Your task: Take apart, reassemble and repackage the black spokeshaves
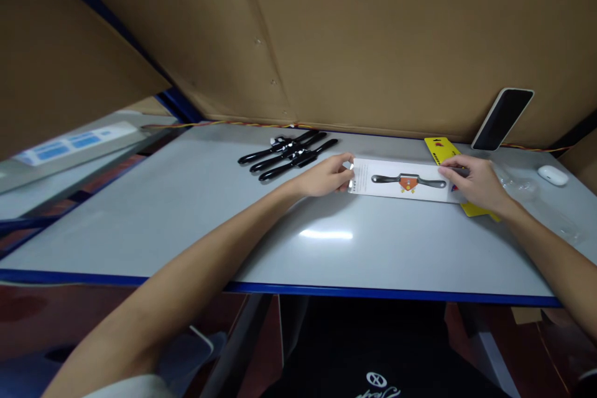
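Note:
A long white box [364, 181] printed with a picture of a two-handled tool is held between my hands, above the grey tabletop [298, 255]. My left hand [328, 175] pinches its left end. At the right end my right hand [474, 181] has its fingers closed on the box, with a small dark item under the thumb that I cannot make out clearly. A yellow card [441, 148] lies partly under the box and my right hand. Several black two-handled tools [289, 155] lie side by side behind my left hand.
A phone [502, 119] leans against the cardboard wall [373, 43] at the back right. Near it are a white earphone case [553, 175] and clear plastic packaging [522, 185]. Thin twisted wires [224, 124] run along the back edge. A blue edge [326, 290] borders the table front.

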Action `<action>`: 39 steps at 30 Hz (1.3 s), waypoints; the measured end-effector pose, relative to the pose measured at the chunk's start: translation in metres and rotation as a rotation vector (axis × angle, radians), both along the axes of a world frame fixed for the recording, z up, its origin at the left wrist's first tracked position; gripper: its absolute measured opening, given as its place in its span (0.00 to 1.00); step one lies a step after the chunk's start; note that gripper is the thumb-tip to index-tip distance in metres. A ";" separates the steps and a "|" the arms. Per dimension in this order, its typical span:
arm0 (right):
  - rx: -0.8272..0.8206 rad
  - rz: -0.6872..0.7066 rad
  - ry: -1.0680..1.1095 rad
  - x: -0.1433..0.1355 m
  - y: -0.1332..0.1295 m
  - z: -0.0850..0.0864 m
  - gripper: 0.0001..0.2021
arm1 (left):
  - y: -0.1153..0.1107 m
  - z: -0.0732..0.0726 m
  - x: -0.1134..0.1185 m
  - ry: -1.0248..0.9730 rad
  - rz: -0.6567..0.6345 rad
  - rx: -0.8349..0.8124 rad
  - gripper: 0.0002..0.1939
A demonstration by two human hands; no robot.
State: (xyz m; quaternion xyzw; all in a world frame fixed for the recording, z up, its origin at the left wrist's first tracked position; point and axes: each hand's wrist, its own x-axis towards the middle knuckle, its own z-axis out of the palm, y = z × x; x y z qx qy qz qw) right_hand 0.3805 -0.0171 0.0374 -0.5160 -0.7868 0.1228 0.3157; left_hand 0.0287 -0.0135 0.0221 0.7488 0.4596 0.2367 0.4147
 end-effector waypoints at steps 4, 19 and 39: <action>-0.001 0.007 -0.001 -0.003 -0.003 0.001 0.11 | -0.003 0.002 0.005 0.062 0.036 0.044 0.08; 0.023 0.065 -0.092 0.000 0.000 -0.006 0.10 | 0.000 -0.002 0.000 -0.002 -0.100 0.021 0.14; -0.406 0.234 -0.275 0.031 0.005 0.024 0.19 | 0.006 -0.002 -0.007 0.012 -0.125 0.094 0.15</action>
